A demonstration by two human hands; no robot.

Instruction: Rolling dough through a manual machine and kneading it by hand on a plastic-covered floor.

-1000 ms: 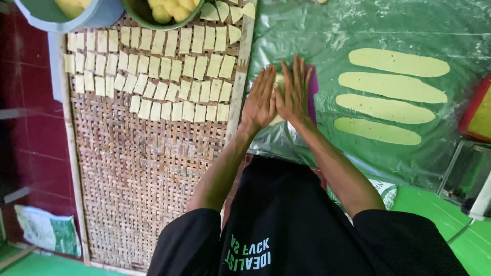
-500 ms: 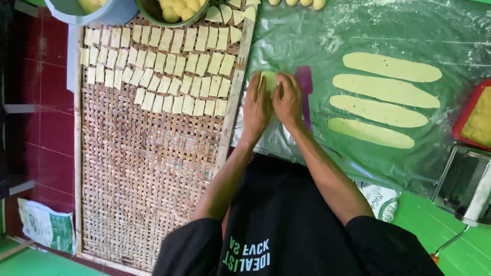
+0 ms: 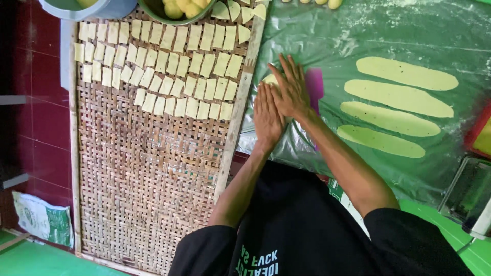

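Both hands lie flat, side by side, on a green plastic sheet (image 3: 368,30) next to the edge of a woven bamboo tray (image 3: 153,194). My left hand (image 3: 268,116) presses palm down with its fingers together. My right hand (image 3: 290,91) reaches a little farther out, with its fingers partly over the left hand's fingertips. A small pale yellow piece of dough (image 3: 270,78) peeks out beyond the fingertips. A purple flat scraper (image 3: 315,86) lies just right of my right hand. Neither hand grips anything.
Rows of small cut dough rectangles (image 3: 169,71) cover the tray's far part. Several long flattened dough strips (image 3: 394,97) lie on the sheet to the right. A bowl of yellow dough balls (image 3: 179,9) and a grey bucket (image 3: 87,7) stand at the far edge. A metal machine (image 3: 468,197) stands at right.
The spread fingers have closed together. My left hand has slid back toward me while my right hand stays farther out, now overlapping the left fingertips.
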